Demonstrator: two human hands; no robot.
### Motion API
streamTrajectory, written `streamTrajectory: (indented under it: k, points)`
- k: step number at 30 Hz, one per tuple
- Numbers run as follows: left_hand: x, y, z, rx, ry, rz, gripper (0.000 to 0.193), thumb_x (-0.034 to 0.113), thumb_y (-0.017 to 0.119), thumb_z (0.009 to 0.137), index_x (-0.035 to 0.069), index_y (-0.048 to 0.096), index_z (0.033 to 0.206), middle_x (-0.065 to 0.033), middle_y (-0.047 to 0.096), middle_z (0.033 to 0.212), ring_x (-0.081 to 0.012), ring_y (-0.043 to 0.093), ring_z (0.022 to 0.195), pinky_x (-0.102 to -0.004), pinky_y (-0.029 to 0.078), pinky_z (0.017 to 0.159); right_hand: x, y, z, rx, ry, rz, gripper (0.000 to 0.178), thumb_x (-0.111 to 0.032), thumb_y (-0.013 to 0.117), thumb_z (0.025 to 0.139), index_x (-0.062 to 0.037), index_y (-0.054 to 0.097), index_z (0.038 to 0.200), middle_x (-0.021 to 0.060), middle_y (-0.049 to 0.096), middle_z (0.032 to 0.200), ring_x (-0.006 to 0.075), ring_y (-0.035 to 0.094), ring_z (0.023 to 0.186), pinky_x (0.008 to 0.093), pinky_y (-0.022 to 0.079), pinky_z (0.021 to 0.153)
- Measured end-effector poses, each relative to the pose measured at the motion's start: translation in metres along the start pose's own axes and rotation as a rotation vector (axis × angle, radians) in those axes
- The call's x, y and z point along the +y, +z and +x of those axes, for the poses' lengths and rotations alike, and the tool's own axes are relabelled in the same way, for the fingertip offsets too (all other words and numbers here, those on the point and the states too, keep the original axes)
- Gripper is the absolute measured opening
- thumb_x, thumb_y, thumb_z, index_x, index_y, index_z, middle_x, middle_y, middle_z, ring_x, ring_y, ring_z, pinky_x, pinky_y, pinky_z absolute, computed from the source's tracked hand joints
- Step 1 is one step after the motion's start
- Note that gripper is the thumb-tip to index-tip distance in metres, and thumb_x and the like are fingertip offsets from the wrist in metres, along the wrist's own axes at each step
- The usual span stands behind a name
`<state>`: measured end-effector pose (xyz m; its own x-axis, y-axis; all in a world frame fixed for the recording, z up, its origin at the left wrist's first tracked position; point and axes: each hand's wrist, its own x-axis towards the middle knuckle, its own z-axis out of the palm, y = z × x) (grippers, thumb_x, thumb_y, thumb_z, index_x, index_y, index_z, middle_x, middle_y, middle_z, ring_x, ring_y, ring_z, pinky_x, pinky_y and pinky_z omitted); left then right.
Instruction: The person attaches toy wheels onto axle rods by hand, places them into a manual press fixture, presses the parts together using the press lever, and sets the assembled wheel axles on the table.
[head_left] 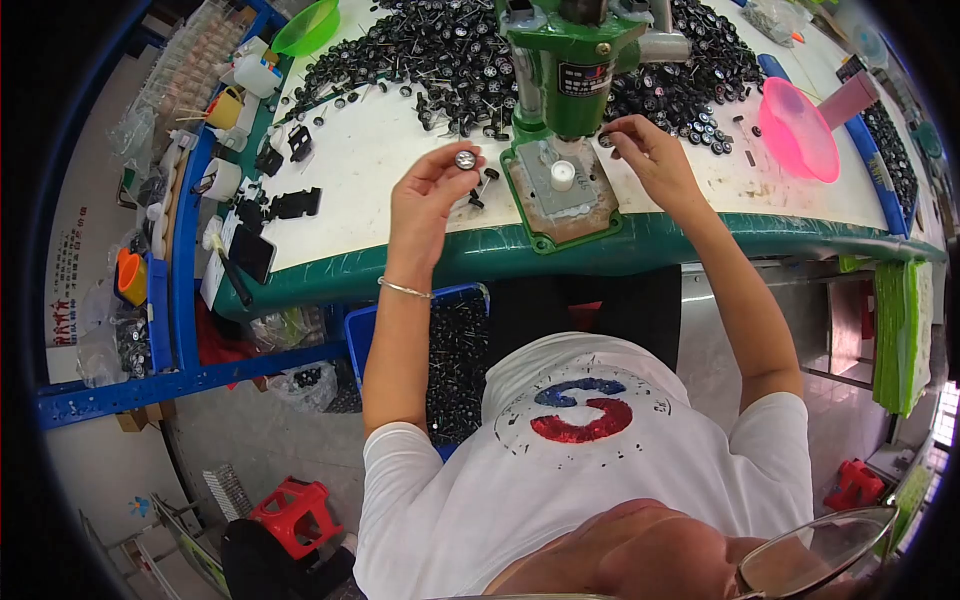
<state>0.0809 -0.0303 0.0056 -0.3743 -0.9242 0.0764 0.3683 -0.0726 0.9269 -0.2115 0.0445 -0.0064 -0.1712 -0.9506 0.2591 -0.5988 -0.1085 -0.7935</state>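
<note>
My left hand (pixel 428 198) pinches a small toy wheel (pixel 465 160) with a black rim and silvery hub, left of the green press. Over the table on the press's other side, my right hand (pixel 655 168) has its thumb and fingertips closed on another small dark wheel (pixel 606 141). Between both hands stands the green press (pixel 578 90). A white round holder (pixel 562 176) sits upright on its base plate (pixel 540 215), with nothing visible on top. Close to my left hand, a thin axle with black wheels (pixel 477 203) lies on the table.
A large heap of black wheels (pixel 430 60) spreads behind the press. A pink bowl (pixel 798 130) stands at the right, a green bowl (pixel 308 28) far left. A phone (pixel 251 254) lies by the green table edge (pixel 330 270). Below is a blue bin (pixel 362 340) of wheels.
</note>
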Motion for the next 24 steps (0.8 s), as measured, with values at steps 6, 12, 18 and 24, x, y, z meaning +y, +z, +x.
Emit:
streamTrajectory:
  k: [6, 12, 18, 24]
  points:
    - [-0.011, 0.031, -0.005, 0.018, -0.136, 0.009, 0.018, 0.001, 0.067, 0.087, -0.004, 0.068, 0.105, -0.0107, 0.072, 0.098, -0.0133, 0.067, 0.089, -0.0257, 0.054, 0.084, -0.050, 0.016, -0.013, -0.034, -0.331, -0.079, 0.012, -0.011, 0.061, 0.089, -0.0049, 0.064, 0.098, 0.0089, 0.063, 0.097, 0.0264, 0.063, 0.088, 0.0352, 0.051, 0.076]
    - [-0.016, 0.041, -0.005, 0.007, -0.117, 0.030, 0.018, 0.005, 0.069, 0.087, -0.002, 0.069, 0.104, -0.0080, 0.072, 0.095, -0.0089, 0.062, 0.081, -0.0242, 0.050, 0.078, -0.045, 0.019, -0.017, 0.000, -0.572, -0.244, 0.010, -0.012, 0.064, 0.086, -0.0077, 0.064, 0.095, 0.0059, 0.063, 0.097, 0.0275, 0.061, 0.092, 0.0372, 0.050, 0.077]
    - [-0.017, 0.046, -0.007, -0.013, -0.125, 0.045, 0.017, 0.005, 0.067, 0.087, -0.001, 0.069, 0.104, -0.0096, 0.072, 0.099, -0.0106, 0.063, 0.083, -0.0244, 0.050, 0.079, -0.052, 0.021, -0.017, -0.062, -0.299, -0.073, 0.018, -0.016, 0.069, 0.084, -0.0057, 0.063, 0.097, 0.0076, 0.062, 0.097, 0.0255, 0.061, 0.093, 0.0374, 0.049, 0.081]
    - [-0.018, 0.057, -0.006, -0.042, -0.056, 0.164, 0.014, 0.004, 0.071, 0.085, 0.001, 0.072, 0.098, -0.0026, 0.070, 0.093, -0.0079, 0.061, 0.084, -0.0235, 0.047, 0.082, -0.045, 0.018, -0.015, -0.039, -0.213, 0.180, 0.036, -0.020, 0.072, 0.083, -0.0018, 0.062, 0.112, 0.0084, 0.060, 0.103, 0.0190, 0.061, 0.095, 0.0323, 0.048, 0.086]
